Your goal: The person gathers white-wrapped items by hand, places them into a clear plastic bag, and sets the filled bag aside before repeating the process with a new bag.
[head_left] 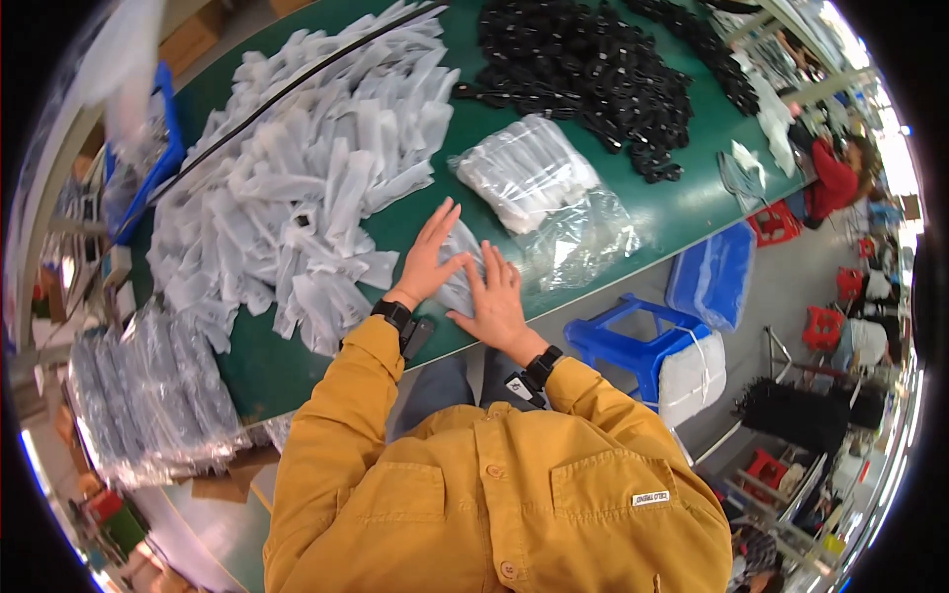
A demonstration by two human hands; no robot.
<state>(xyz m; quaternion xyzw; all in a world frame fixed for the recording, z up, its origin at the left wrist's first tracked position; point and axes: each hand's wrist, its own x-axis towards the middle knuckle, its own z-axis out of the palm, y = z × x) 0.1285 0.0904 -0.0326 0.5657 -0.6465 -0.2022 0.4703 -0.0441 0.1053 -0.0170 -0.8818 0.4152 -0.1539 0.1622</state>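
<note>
A frosted plastic pouch point(457, 269) lies on the green table near its front edge, between my two hands. My left hand point(427, 262) rests along the pouch's left side with fingers stretched out and thumb across it. On its right side, my right hand point(497, 304) presses down with spread fingers. The pouch's contents cannot be made out, and both hands partly cover it. Just beyond my right hand, a clear bag packed with white pouches point(529, 170) lies with its loose end point(583, 242) toward me.
A big heap of frosted pouches point(316, 168) covers the table's left, crossed by a black strip point(287, 87). Black coiled cords point(593, 69) pile up at the back. Wrapped bundles point(153, 390) stand at left. A blue stool point(633, 341) and blue bin point(712, 277) are at right.
</note>
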